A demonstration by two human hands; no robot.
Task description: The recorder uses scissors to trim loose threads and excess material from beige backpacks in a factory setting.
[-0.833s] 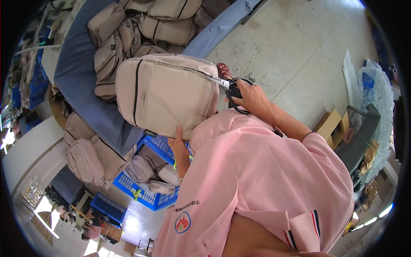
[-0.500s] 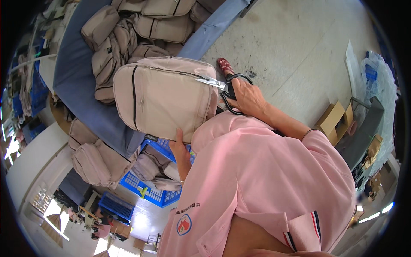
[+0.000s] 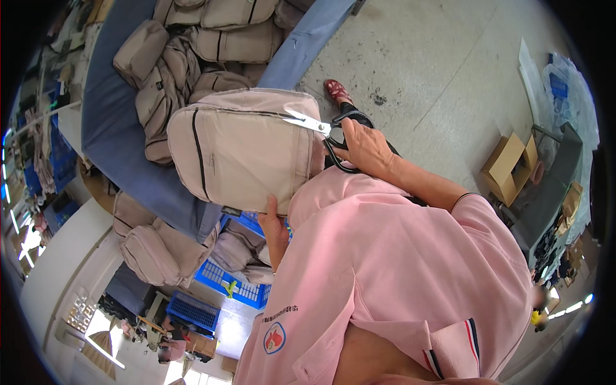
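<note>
A beige backpack with a black zipper line lies across in front of me, near my lap. My left hand grips its lower edge, thumb on the front face and the other fingers hidden behind. In my right hand is a pair of scissors with black handles, my fingers through the loops. The silver blades are spread apart and point left over the top right part of the backpack, close to its seam. Whether they touch the fabric, I cannot tell.
A blue-sided bin beyond holds several beige backpacks. More bags lie to the left, by a blue plastic crate. An open cardboard box stands on the floor at right, beside a grey panel and clear plastic wrapping.
The scissors and my right hand have shifted slightly left, and the blades look wider apart. My left hand keeps its hold on the backpack. The whole view has turned a little.
</note>
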